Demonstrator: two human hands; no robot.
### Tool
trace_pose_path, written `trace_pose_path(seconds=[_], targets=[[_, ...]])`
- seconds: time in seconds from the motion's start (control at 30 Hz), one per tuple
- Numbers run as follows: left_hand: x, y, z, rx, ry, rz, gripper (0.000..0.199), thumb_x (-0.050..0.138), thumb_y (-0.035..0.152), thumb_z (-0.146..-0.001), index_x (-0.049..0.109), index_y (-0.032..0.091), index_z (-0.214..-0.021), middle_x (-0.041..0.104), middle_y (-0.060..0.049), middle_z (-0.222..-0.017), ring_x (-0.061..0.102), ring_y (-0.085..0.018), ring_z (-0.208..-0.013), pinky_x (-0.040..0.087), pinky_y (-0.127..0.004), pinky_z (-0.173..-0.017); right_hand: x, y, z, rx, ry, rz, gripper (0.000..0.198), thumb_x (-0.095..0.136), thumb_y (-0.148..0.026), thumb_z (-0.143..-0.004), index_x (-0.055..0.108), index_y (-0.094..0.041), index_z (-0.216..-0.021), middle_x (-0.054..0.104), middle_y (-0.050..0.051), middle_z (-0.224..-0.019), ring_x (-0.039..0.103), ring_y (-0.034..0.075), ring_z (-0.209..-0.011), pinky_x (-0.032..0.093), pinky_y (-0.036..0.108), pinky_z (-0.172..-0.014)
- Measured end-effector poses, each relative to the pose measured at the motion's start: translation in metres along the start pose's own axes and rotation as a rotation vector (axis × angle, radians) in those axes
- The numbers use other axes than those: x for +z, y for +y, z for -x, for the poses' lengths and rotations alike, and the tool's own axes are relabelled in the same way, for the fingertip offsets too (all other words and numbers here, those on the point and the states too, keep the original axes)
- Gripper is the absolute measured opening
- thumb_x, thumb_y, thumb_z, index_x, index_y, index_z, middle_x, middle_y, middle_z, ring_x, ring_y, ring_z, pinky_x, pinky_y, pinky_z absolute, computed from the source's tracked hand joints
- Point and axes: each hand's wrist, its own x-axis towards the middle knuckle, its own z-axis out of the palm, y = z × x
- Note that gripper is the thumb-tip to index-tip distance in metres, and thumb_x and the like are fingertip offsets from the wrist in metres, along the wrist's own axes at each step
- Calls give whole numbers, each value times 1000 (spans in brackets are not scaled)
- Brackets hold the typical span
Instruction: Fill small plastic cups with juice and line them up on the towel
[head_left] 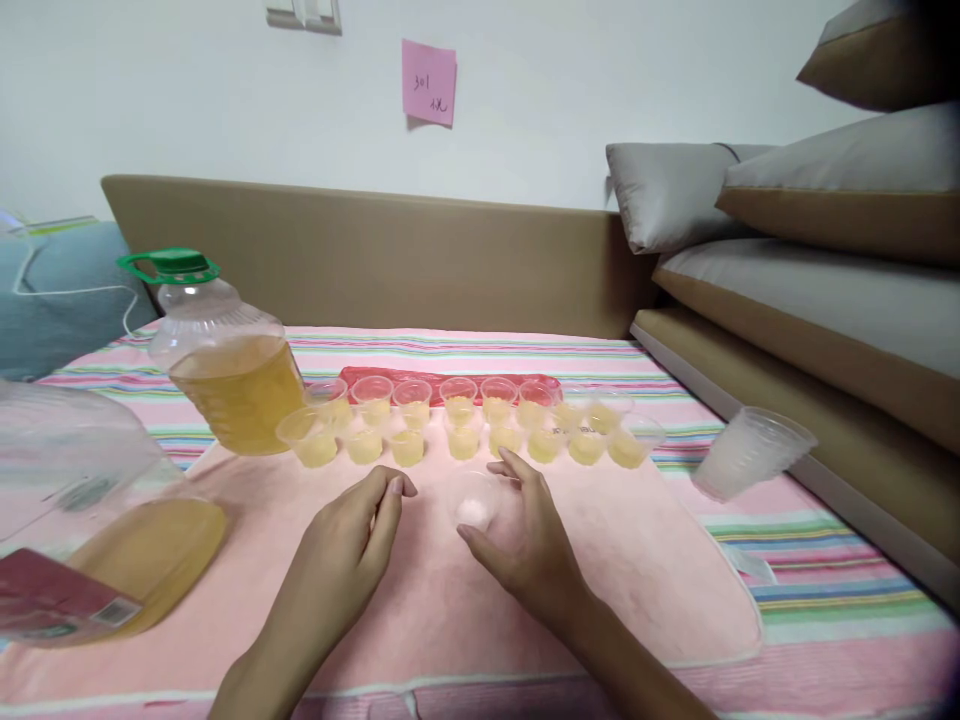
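My right hand (532,545) curves around a small clear plastic cup (475,508), thumb at its near side and fingertips by its rim. That cup looks to have no yellow liquid in it and stands on a pink cloth (615,590). To its left, my left hand (349,530) is closed, thumb pressed along the curled fingers, with nothing visible in it. Just beyond both hands stand two rows of small clear cups with pale yellow liquid, such as a near-row cup (408,448).
A green-capped jug (232,380) of yellow liquid stands at left. A second jug (150,560) with a red label is nearer. At right, stacked clear cups (750,455) lie tilted beside cushions (840,280). Red plastic wrapping (450,378) lies behind the rows.
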Motion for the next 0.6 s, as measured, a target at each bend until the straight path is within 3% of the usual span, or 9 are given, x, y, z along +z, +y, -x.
trace_pose_path(seconds=[0.1,0.23,0.37,0.5,0.6], targets=[[1,3,0,30,-13,-36,45,36,52,-104,44,23,-71,54,2,-65,54,-17,-61,34,-31,-61,0,2,-1,-32,7,50,69,74,-35,-93,39,-24,-152,51,12,-134,50,33,-125,45,54,-107],[1,3,-1,50,21,-62,51,38,55,-103,35,22,-63,46,2,-58,49,-16,-57,31,-31,-59,-1,4,0,-41,3,55,75,78,-32,-90,38,-26,-153,50,11,-135,49,33,-126,45,53,-108],[-1,2,0,44,28,-2,51,30,54,-107,46,23,-69,53,2,-62,53,-16,-58,36,-31,-61,1,7,2,-25,-21,43,80,82,-34,-87,38,-28,-152,49,9,-139,47,34,-128,43,54,-110],[-5,10,5,162,-14,76,41,28,43,-109,48,24,-78,55,2,-68,54,-15,-59,41,-30,-60,0,8,6,-23,-29,31,79,82,-46,-91,37,-28,-154,46,9,-143,45,35,-131,41,55,-110],[-16,20,18,258,-56,107,27,30,28,-106,51,25,-89,58,3,-73,56,-14,-62,45,-27,-60,-8,1,6,-90,24,51,63,72,-48,-103,40,-27,-152,45,10,-142,44,35,-131,40,56,-109]])
